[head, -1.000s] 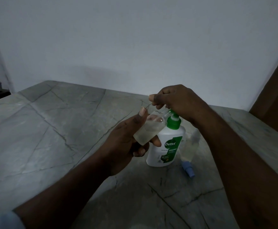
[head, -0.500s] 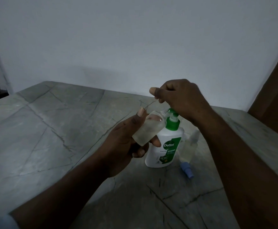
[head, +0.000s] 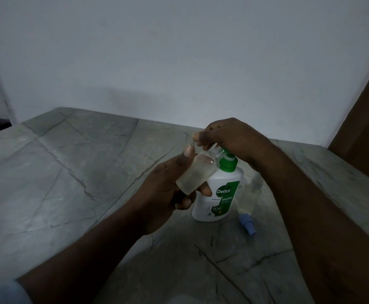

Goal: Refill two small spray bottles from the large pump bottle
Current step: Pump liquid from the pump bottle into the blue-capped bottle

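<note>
- The small spray bottle (head: 195,173) is held in the left hand (head: 162,194), with the fingers wrapped round it, just in front of the pump bottle (head: 217,194).
- It is tipped with its open neck up, likely so nothing spills.
- Something small is pinched in the right hand (head: 227,137), just above the neck. It is likely the spray top, as a thin tube (head: 192,143) pokes out.
- The pump bottle is left standing on the counter (head: 69,183), close by for pumping.
- The other small bottle (head: 248,194) lies beside it with its blue top (head: 247,226) on, probably left for its turn.
</note>
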Demonstrator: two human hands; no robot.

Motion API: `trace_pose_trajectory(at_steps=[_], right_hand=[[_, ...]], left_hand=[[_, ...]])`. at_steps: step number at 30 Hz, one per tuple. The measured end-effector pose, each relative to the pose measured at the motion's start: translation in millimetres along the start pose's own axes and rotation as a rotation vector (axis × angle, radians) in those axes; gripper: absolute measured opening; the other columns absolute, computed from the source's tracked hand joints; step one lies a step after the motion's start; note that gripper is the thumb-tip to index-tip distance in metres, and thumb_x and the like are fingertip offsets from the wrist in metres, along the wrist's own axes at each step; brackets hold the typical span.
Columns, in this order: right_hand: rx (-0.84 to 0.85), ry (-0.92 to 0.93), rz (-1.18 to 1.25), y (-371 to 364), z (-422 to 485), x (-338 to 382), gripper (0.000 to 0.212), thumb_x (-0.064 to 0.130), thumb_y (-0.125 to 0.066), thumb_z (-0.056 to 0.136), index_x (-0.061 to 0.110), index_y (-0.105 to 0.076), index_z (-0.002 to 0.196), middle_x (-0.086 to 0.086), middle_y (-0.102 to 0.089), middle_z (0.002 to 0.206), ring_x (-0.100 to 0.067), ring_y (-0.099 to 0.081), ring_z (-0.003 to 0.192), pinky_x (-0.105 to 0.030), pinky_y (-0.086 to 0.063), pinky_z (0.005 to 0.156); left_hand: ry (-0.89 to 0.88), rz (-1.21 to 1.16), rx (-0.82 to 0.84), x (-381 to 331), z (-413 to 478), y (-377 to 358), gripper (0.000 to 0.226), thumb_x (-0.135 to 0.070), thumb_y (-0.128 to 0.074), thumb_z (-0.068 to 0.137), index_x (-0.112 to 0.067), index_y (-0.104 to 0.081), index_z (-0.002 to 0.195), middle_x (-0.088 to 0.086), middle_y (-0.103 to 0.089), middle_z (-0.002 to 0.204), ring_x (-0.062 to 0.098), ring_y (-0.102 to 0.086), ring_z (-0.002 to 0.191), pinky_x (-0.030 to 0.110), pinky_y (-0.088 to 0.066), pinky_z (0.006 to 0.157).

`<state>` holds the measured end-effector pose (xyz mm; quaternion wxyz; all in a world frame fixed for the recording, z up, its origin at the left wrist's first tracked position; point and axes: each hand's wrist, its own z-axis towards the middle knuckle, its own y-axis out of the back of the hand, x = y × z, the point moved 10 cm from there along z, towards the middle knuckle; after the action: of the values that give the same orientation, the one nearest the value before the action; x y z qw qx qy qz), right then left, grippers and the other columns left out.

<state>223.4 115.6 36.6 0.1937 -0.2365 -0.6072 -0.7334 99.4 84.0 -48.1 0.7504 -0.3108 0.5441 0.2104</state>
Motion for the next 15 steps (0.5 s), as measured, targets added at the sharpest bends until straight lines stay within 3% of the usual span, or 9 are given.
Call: trace_pose_trajectory(at_steps=[6,11,15], right_hand=[[-0.034,0.011,-0.002,4,0,-1,0.036,0.057,-0.066,0.089,0.022,-0.076,0.091,0.003,-0.075,0.097,-0.018,-0.068,0.093,-0.04,-0.053,0.087],[-0.252,0.086,0.048,32,-7,4,0.038,0.06,-0.068,0.087,0.022,-0.075,0.085,0.01,-0.074,0.082,-0.004,-0.065,0.073,-0.023,-0.043,0.061],[-0.285,0.114,0.035,37,-11,10,0.035,0.058,-0.073,0.084,0.023,-0.074,0.081,0.01,-0.074,0.081,-0.002,-0.066,0.071,-0.019,-0.041,0.056]], left_hand=[[0.002,0.009,0.003,0,1,-1,0.068,-0.065,-0.048,0.089,-0.011,-0.065,0.126,0.016,-0.068,0.081,0.014,-0.044,0.049,0.026,-0.03,0.047],[-0.031,-0.014,0.025,-6,0,-4,0.068,-0.065,-0.048,0.088,-0.012,-0.066,0.126,0.016,-0.068,0.082,0.015,-0.045,0.05,0.027,-0.031,0.049],[-0.031,0.001,0.039,-8,0,-7,0.063,-0.062,-0.044,0.092,-0.013,-0.065,0.127,0.016,-0.069,0.083,0.014,-0.045,0.051,0.025,-0.033,0.047]])
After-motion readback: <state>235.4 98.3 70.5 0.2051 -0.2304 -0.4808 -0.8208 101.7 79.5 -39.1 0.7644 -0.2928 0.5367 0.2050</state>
